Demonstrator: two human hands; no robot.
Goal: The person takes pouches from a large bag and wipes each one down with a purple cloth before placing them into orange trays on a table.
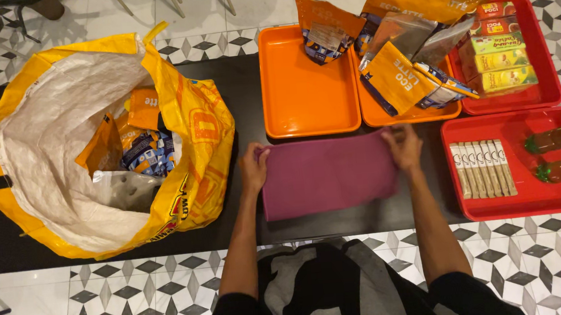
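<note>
A purple cloth (325,177) lies flat on the black table (236,101) in front of me. My left hand (253,167) pinches its far left corner, and my right hand (403,146) holds its far right corner. Just behind the cloth stands an empty orange tray (305,85). A second orange tray (410,112) to its right is piled with orange and silver pouches (397,75).
A large yellow bag (103,145) gapes open at the left with more pouches inside. At the right, one red tray (546,56) holds small boxes. Another red tray (524,198) holds a row of sachets and two bottles. Patterned tiles cover the floor.
</note>
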